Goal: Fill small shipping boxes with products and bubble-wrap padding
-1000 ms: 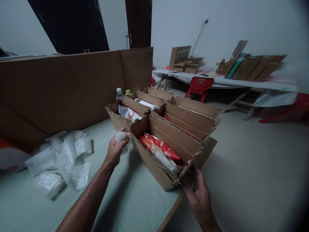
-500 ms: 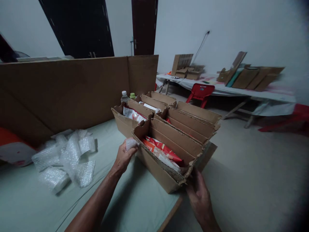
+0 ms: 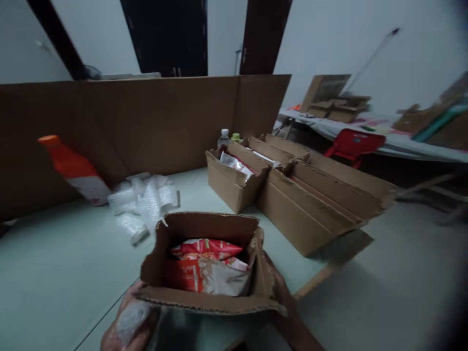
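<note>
Between my two hands is an open cardboard box [image 3: 208, 303], tilted towards me over the near part of the table. Red and orange snack packets [image 3: 208, 247] lie inside it, one with a whitish part. My left hand [image 3: 112, 331] grips the box's left near corner and also keeps a crumpled wad of clear plastic [image 3: 132, 318], perhaps bubble wrap, against it. Round the right side of the box is my right hand [image 3: 281, 290], its fingertips partly hidden behind the cardboard.
Bubble wrap pieces [image 3: 149, 197] lie left, beside an orange-capped bottle [image 3: 82, 173]. Several more cardboard boxes [image 3: 303, 214] stand right, with a clear bottle [image 3: 224, 138] behind. A cardboard panel [image 3: 175, 122] borders the table's back. A red chair [image 3: 356, 145] stands beyond.
The box with the red packets has come away from the other boxes, towards me and left, and turned to face me. Both hands moved with it. The view has swung left.
</note>
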`<state>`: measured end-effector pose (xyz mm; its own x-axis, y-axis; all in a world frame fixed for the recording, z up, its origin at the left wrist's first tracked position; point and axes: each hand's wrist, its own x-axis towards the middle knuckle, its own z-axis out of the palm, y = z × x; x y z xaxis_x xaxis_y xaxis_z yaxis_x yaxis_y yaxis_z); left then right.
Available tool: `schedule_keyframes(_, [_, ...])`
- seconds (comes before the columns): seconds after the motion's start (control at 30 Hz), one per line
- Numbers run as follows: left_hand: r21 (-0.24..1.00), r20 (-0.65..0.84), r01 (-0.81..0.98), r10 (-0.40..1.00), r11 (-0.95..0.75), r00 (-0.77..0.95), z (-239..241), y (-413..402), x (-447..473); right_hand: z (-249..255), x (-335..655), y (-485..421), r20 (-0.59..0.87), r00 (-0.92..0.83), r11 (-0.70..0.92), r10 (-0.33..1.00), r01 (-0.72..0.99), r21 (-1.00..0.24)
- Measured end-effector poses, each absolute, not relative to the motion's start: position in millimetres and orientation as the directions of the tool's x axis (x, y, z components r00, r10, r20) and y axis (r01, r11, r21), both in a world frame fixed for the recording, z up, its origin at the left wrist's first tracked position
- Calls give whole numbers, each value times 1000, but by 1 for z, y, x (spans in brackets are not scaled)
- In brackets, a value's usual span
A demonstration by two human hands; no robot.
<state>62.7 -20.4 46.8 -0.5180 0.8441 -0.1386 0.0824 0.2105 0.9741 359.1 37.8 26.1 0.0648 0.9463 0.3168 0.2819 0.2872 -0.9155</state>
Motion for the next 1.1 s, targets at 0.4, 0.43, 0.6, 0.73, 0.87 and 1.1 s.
schedule_keyframes(0.4, [989, -18, 88, 700, 115, -714, 67, -16, -14, 44, 187, 168, 314, -334, 346, 889, 40, -937])
schedule_keyframes(0.43, [991, -26, 77, 705, 114, -708, 67, -6, -19, 42, 180, 177, 314, -334, 347, 889, 42, -937])
schedule_keyframes(0.6, [996, -32, 40, 732, 81, -681, 72, 31, -39, 45, 157, 217, 290, -326, 328, 900, 70, -942])
schedule_keyframes(0.73, [997, -45, 18, 732, 79, -680, 70, 14, -47, 47, 173, 213, 241, -255, 275, 937, 106, -956])
schedule_keyframes(0.87, [992, -118, -62, 675, 107, -729, 48, -26, -39, 44, 212, 159, 177, -113, 194, 978, 164, -967])
schedule_keyframes(1.1, [944, -248, -318, 815, 84, -523, 41, -25, 12, 61, 197, 53, 119, -576, 247, 809, 149, -957])
